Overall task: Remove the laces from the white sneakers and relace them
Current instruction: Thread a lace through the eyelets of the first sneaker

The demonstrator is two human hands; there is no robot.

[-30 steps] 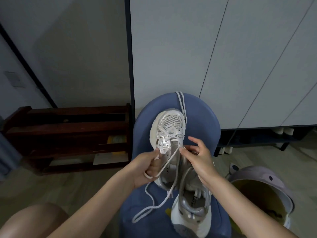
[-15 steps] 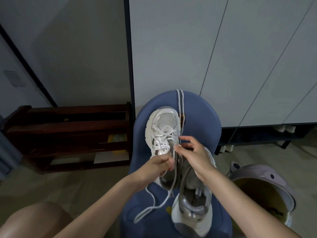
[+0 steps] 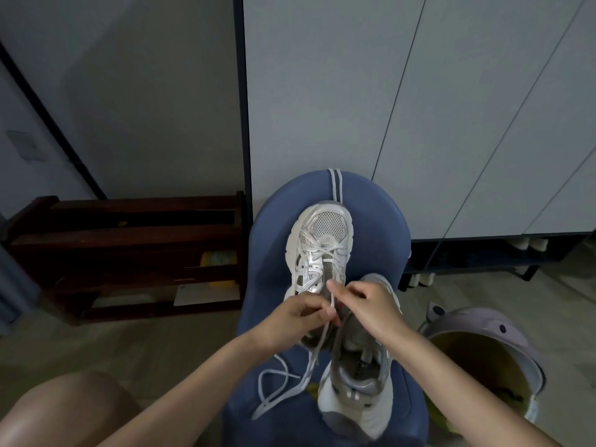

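White sneakers sit on a blue padded chair seat [image 3: 380, 221]. The far sneaker [image 3: 319, 253] lies near the seat's back edge, toe pointing away, with a lace [image 3: 325, 254] crossing its lower eyelets. The near sneaker [image 3: 358, 382] lies toward the front edge, its opening facing up, with no lace visible in it. A second lace [image 3: 334, 185] hangs over the seat's back edge. The left hand [image 3: 300, 321] pinches a strand of lace at the far sneaker's tongue, fingers curled around it. The right hand [image 3: 367, 301] meets it just beside, thumb and forefinger seeming to pinch the same lace, though the grip is partly hidden. Loose lace ends [image 3: 277, 382] trail in loops across the seat's front left area. The step appears to be working the lace through the far sneaker's middle eyelets, whether threading or pulling out cannot be told. The next move likely calls for guiding the lace tip through an eyelet and drawing the slack evenly. A dark wooden rack [image 3: 129, 253] stands left of the seat.
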